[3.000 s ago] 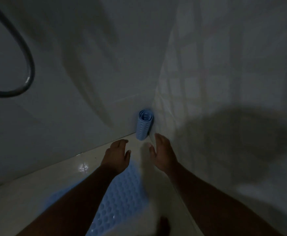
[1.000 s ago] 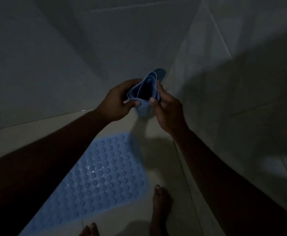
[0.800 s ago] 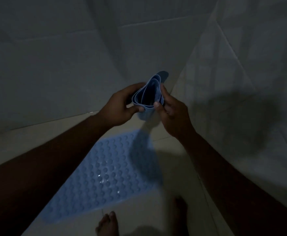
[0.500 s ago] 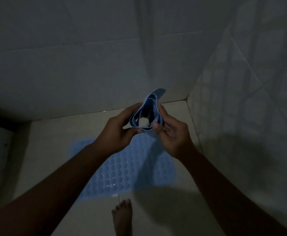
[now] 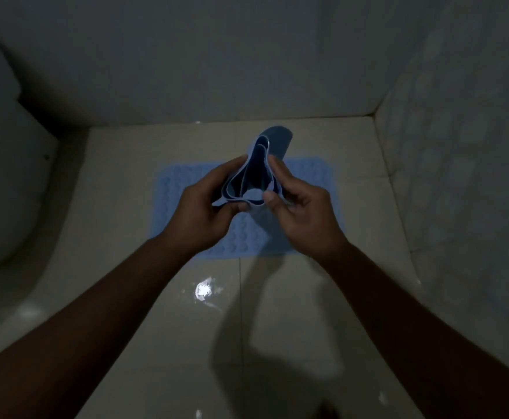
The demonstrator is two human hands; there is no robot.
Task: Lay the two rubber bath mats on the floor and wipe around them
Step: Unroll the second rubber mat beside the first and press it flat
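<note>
Curving in at nine o'clock: a pale rounded fixture [image 5: 2, 192] closes off the floor [image 5: 277, 328] on that side, so we judge that the free room for a second mat lies toward six o'clock, nearer us.
Flat mat [image 5: 174, 207]: pale blue and dimpled, spread on the floor toward twelve o'clock, close to the back wall. We take that half of the laying as done.
Left hand [image 5: 200, 216]: fingers curled round the roll's left flank, thumb at its near rim. We read this as steadying the coil.
Rolled mat [image 5: 259, 173]: we hold it in the air over the flat one, open end toward us. Its layers are slack in a teardrop and one flap sticks out at twelve o'clock, probably so the free edge can be found.
Right hand [image 5: 301, 219]: pinching the roll's right flank between thumb and curled fingers, placed to peel a layer outward.
Tiled wall [image 5: 458, 176] at three o'clock: it hems in that side. No cloth shows, so we judge the wiping is yet to come.
</note>
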